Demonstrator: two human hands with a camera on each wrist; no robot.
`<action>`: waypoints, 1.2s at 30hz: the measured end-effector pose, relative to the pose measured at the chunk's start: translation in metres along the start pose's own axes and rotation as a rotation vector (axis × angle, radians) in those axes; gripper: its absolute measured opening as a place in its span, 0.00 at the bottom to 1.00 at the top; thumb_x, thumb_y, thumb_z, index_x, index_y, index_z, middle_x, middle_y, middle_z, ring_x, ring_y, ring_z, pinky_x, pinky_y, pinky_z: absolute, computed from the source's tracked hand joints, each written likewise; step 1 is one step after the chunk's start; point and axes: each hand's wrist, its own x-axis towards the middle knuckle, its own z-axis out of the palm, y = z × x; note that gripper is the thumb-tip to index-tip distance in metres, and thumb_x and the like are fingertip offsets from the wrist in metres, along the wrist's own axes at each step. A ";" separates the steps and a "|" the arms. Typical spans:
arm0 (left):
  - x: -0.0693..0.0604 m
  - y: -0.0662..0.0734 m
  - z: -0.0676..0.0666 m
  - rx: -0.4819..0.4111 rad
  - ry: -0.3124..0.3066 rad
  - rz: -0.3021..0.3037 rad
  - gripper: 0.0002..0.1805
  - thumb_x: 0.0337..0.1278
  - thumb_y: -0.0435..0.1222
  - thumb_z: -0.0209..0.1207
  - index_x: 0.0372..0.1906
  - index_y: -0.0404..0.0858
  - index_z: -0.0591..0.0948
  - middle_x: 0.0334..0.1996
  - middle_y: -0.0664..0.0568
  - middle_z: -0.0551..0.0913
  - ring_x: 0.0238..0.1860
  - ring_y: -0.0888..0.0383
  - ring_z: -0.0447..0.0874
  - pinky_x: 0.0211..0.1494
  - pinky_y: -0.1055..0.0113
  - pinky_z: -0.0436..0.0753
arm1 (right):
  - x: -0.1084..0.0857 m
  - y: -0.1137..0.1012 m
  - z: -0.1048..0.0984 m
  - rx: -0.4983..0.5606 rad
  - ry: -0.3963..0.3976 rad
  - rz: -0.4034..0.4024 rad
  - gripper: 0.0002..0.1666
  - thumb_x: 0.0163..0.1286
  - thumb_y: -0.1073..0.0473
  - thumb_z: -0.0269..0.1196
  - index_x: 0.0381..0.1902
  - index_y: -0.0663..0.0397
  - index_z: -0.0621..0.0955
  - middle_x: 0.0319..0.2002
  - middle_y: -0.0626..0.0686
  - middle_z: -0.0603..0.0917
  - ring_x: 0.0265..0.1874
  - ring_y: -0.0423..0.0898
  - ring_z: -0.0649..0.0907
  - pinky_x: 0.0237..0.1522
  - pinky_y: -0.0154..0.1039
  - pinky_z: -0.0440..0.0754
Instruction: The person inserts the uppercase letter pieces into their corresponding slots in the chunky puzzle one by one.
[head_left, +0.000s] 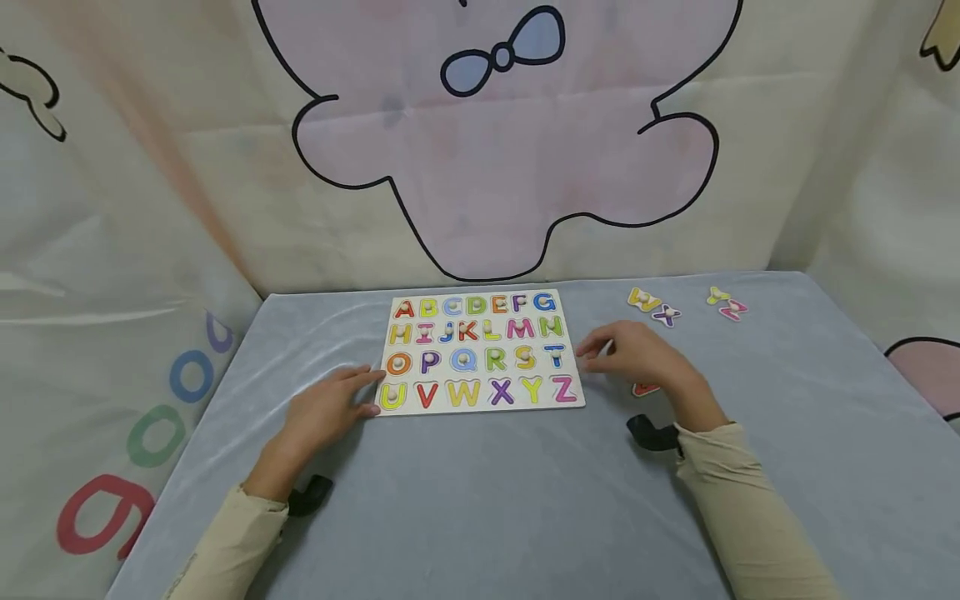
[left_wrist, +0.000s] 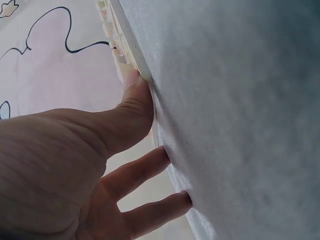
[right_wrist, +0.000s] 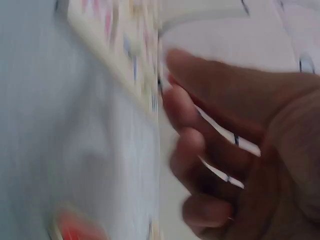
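A white alphabet puzzle board (head_left: 477,414) lies on the table, its rows of coloured letters facing up. At its near left corner rests my left hand (head_left: 324,414), the thumb (left_wrist: 137,95) against the board's edge and other fingers reaching down to the cloth. My right hand (head_left: 633,354) hovers just off the board's right edge, fingers loosely bent, with no piece visible in it. Partly hidden under that hand is a red letter piece (head_left: 645,389). Knobs show on letters A to U; V, W, X, Y and Z on the bottom row show none.
A yellow W piece (head_left: 643,300) and a purple X piece (head_left: 666,315) lie right of the board. Farther right are a yellow-green Y piece (head_left: 717,296) and a pink Z piece (head_left: 733,310). Blue-grey cloth (head_left: 480,508) covers the table; a printed curtain (head_left: 360,242) stands behind.
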 end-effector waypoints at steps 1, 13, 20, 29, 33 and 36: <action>0.000 0.000 0.001 0.004 0.002 0.003 0.34 0.57 0.46 0.69 0.70 0.51 0.74 0.70 0.43 0.73 0.68 0.41 0.73 0.53 0.42 0.80 | -0.004 0.010 -0.005 0.001 -0.018 0.002 0.14 0.64 0.55 0.70 0.47 0.50 0.87 0.39 0.49 0.88 0.37 0.46 0.80 0.36 0.37 0.77; 0.002 -0.001 0.002 0.011 0.016 0.010 0.34 0.56 0.47 0.69 0.69 0.51 0.74 0.70 0.45 0.73 0.68 0.42 0.73 0.52 0.43 0.80 | -0.027 0.064 -0.034 -0.050 -0.159 -0.009 0.09 0.57 0.55 0.74 0.35 0.49 0.86 0.27 0.45 0.83 0.29 0.38 0.77 0.33 0.32 0.74; 0.002 0.000 0.002 0.022 0.009 0.009 0.34 0.56 0.47 0.69 0.69 0.51 0.74 0.70 0.44 0.73 0.68 0.42 0.73 0.52 0.43 0.81 | -0.025 0.068 -0.031 -0.079 -0.117 0.020 0.08 0.57 0.54 0.74 0.33 0.47 0.85 0.27 0.45 0.83 0.30 0.40 0.77 0.33 0.34 0.73; 0.002 0.000 0.002 0.026 0.010 0.013 0.34 0.57 0.47 0.68 0.69 0.50 0.74 0.70 0.44 0.73 0.68 0.41 0.74 0.52 0.43 0.80 | -0.013 0.065 -0.025 -0.092 0.077 0.003 0.10 0.59 0.58 0.73 0.40 0.49 0.89 0.33 0.46 0.87 0.33 0.41 0.78 0.34 0.35 0.73; 0.002 0.000 0.002 0.024 0.001 0.005 0.34 0.57 0.47 0.68 0.69 0.51 0.74 0.70 0.44 0.73 0.68 0.41 0.73 0.53 0.42 0.80 | -0.008 0.066 -0.020 -0.089 0.082 -0.013 0.11 0.58 0.60 0.73 0.41 0.51 0.89 0.34 0.48 0.89 0.33 0.42 0.78 0.33 0.35 0.74; 0.002 0.001 0.003 0.021 0.000 0.004 0.34 0.57 0.46 0.68 0.69 0.50 0.74 0.70 0.44 0.72 0.68 0.41 0.73 0.53 0.42 0.80 | -0.008 0.066 -0.020 -0.093 0.081 0.010 0.11 0.60 0.57 0.72 0.42 0.51 0.89 0.36 0.48 0.89 0.34 0.43 0.79 0.35 0.36 0.74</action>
